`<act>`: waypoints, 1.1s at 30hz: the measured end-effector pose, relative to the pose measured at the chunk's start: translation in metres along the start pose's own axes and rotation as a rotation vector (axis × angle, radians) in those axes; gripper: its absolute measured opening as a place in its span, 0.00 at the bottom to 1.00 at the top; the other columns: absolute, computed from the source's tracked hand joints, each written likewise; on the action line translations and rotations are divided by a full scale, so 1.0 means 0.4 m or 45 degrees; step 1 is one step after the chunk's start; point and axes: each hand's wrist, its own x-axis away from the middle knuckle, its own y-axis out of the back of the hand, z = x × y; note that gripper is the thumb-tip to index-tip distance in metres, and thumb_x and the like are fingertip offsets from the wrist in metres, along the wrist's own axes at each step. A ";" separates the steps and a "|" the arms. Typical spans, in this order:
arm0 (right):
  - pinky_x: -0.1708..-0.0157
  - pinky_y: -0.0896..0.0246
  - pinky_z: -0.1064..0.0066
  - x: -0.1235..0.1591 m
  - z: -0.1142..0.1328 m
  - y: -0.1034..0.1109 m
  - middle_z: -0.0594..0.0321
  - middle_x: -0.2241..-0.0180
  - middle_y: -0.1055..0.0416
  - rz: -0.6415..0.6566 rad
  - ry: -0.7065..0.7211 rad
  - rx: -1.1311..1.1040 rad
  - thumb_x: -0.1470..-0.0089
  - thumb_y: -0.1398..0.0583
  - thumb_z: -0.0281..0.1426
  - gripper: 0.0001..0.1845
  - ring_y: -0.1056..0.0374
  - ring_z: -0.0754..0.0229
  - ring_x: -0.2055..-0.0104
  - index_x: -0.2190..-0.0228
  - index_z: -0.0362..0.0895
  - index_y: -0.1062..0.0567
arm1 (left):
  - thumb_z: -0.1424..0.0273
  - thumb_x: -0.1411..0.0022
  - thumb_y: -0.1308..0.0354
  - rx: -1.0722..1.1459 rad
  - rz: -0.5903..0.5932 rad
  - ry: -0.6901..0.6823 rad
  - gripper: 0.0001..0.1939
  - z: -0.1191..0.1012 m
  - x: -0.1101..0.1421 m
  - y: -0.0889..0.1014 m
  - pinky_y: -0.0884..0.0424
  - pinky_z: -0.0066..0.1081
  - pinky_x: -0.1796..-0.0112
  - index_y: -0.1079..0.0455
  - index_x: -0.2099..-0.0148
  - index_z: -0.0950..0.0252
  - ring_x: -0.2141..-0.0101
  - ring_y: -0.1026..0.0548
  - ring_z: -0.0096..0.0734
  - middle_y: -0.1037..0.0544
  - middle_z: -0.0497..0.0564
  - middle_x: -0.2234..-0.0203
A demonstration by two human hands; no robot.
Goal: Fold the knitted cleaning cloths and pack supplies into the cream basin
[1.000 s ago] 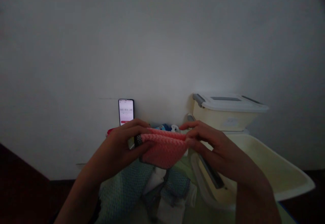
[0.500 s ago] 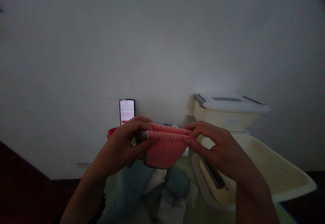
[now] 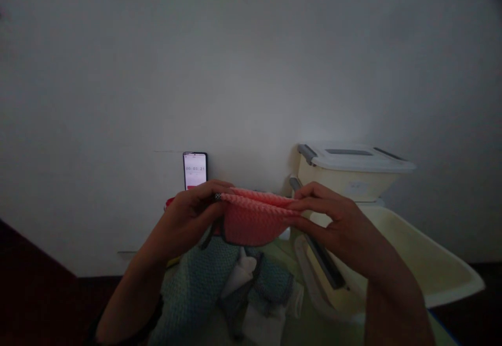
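Both hands hold a pink textured cloth (image 3: 253, 224) with dark edging, folded over so that two upper edges run side by side. My left hand (image 3: 200, 215) is closed on its left end, thumb in front and fingers behind. At the right end, my right hand (image 3: 327, 212) pinches the edges between thumb and fingers. The cloth is held up above a blue-green textured cloth (image 3: 196, 283). Beside that lies a small heap of white and grey-blue cloths (image 3: 264, 314).
A phone (image 3: 195, 171) showing a running timer leans against the wall. To the right, a lidded cream box (image 3: 349, 179) stands behind an open cream bin (image 3: 415, 257). A grey-edged white lid (image 3: 327, 262) leans by the bin. A red object (image 3: 168, 203) is partly behind my left hand.
The pink cloth's left end has risen slightly and its lower edge is higher. Its two top edges have parted more near the middle. Both hands keep their hold.
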 end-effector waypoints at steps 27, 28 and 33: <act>0.74 0.41 0.74 -0.043 0.040 -0.141 0.68 0.75 0.33 -0.184 -0.368 -0.654 0.47 0.45 0.27 0.01 0.36 0.66 0.73 0.71 0.45 0.35 | 0.66 0.48 0.40 0.372 -0.058 0.339 0.07 0.000 -0.009 -0.027 0.31 0.21 0.75 0.28 0.68 0.65 0.77 0.28 0.24 0.27 0.45 0.80; 0.76 0.42 0.75 -0.043 0.035 -0.137 0.69 0.75 0.34 -0.244 -0.396 -0.740 0.47 0.45 0.28 0.01 0.37 0.67 0.74 0.70 0.46 0.36 | 0.67 0.51 0.37 0.362 -0.134 0.365 0.08 0.004 -0.009 -0.014 0.33 0.20 0.79 0.29 0.68 0.64 0.79 0.29 0.23 0.28 0.44 0.81; 0.87 0.49 0.78 -0.039 0.021 -0.098 0.72 0.76 0.33 -0.583 -0.469 -0.951 0.47 0.44 0.29 0.13 0.41 0.70 0.83 0.60 0.51 0.42 | 0.69 0.57 0.33 0.280 -0.415 0.425 0.18 0.024 -0.005 0.067 0.33 0.20 0.82 0.32 0.62 0.60 0.82 0.30 0.23 0.27 0.42 0.78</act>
